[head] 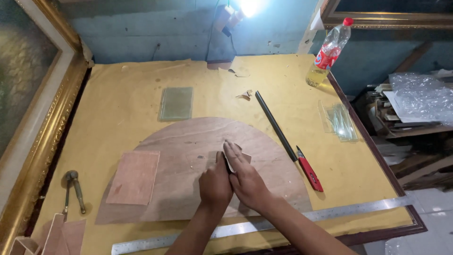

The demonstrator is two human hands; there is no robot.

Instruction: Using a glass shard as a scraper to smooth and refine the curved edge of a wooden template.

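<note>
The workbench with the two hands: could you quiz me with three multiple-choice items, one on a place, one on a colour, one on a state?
1. Where does the steel ruler lie?
A. along the near edge
B. by the far wall
C. on the floor

2. What colour is the bottle cap?
A. blue
B. red
C. green

3. How does the bottle stand?
A. on its side
B. upside down
C. upright

Answers: 1 A, it runs under both forearms at the near edge of the table. 2 B, the cap is red. 3 C, it stands cap up at the far right corner.
</note>
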